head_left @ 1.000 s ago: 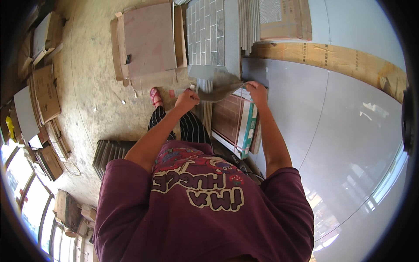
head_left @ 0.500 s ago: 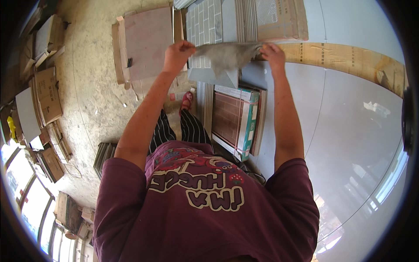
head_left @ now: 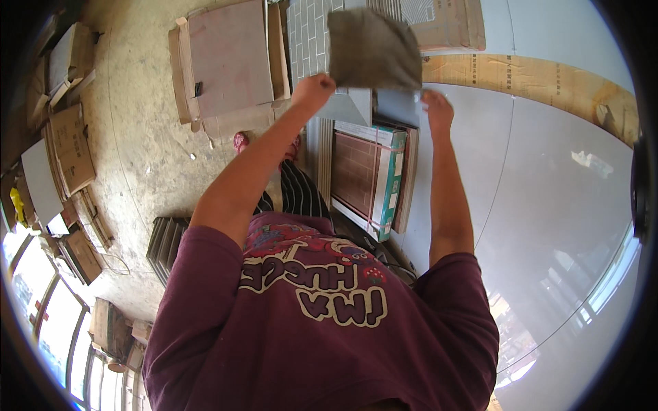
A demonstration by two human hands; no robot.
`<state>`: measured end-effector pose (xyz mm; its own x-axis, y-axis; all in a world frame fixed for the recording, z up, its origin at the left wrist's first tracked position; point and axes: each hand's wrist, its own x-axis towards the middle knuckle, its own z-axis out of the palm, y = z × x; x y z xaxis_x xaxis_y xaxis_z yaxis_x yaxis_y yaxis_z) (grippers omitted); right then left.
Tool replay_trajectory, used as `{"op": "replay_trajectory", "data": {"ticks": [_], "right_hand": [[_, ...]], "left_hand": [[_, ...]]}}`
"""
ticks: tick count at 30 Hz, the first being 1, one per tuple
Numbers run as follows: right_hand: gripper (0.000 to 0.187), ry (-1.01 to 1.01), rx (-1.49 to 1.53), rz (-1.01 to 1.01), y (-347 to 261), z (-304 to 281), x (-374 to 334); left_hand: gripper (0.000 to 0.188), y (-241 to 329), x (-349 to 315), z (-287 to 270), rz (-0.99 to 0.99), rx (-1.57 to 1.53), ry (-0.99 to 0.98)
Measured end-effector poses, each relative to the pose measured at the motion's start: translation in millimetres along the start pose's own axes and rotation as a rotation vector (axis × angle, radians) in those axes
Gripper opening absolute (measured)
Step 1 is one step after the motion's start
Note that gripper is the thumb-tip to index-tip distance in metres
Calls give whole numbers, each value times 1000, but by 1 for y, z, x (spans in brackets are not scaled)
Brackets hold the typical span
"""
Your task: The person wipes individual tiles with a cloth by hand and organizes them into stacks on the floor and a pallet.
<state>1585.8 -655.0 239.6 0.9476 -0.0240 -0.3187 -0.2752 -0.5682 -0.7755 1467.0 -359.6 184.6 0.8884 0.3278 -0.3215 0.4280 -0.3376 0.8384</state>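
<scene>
A grey-brown cloth [head_left: 375, 49] is spread out in the air in front of me, over the tiles. My left hand [head_left: 314, 92] pinches its near left corner. At the near right corner, my right hand [head_left: 439, 109] has its fingertips closed on the edge; the exact grip there is small and slightly blurred. Behind the cloth lies a grey brick-patterned tile panel [head_left: 308, 48], partly covered by it. Below my hands stands a boxed stack of brown tiles [head_left: 355, 168] with a green and white side.
A large brown slab [head_left: 229, 58] with cardboard edging lies on the floor [head_left: 147, 123] to the left. Glossy pale panels [head_left: 548, 178] fill the right side, crossed by a tan strip [head_left: 521, 79]. Cardboard boxes [head_left: 74, 147] line the far left, and dark stacked tiles [head_left: 166, 246] stand beside me.
The cloth has gone from hanging bunched between my hands to spread flat and flung up, away from me. My left hand moved right and slightly nearer; my feet have shifted.
</scene>
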Motion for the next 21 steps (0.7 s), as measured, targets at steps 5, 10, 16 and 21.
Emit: {"op": "replay_trajectory", "data": {"ticks": [5, 10, 16, 21], "right_hand": [[26, -92, 32, 290, 48, -25, -91], [25, -159, 3, 254, 54, -35, -130], [24, -111, 74, 102, -13, -23, -88], [25, -19, 101, -71, -69, -20, -21]], "left_hand": [[15, -72, -85, 24, -29, -90, -402], [12, -67, -130, 12, -144, -300, -481], [12, -29, -93, -23, -116, -302, -300], [11, 29, -35, -57, 63, -320, -59]]}}
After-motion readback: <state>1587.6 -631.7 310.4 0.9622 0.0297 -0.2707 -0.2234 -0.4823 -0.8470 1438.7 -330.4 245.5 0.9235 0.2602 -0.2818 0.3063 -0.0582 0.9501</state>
